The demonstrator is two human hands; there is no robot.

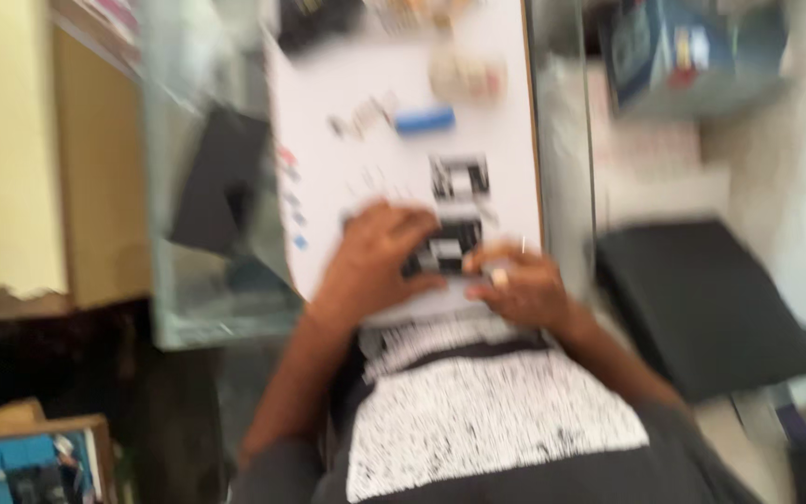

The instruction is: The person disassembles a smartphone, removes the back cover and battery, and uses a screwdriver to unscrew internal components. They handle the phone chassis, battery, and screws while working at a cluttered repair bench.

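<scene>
Frame is badly motion-blurred, so detail is limited. Both hands work on one small black-and-white part (442, 250) lying on a white sheet (506, 121) on the glass tabletop (562, 140), close to the person's body. Left hand (375, 257) lies over the part's left side, fingers curled down onto it. Right hand (522, 285) meets it from the right, fingertips bent in at its edge. Whether either hand actually grips or only presses on it, cannot tell through the blur.

A second, similar black-and-white part (459, 177) sits just beyond the first. Further up the sheet: a blue cylinder (424, 120), some small grey bits (361, 119), and a pale round object (466, 75).

Judgement: looks like fine two-handed fitting or adjustment on the near part, mid-step. Next move likely needs one hand steadying the part flat while the other does fingertip work; loose bits nearby could get knocked.
</scene>
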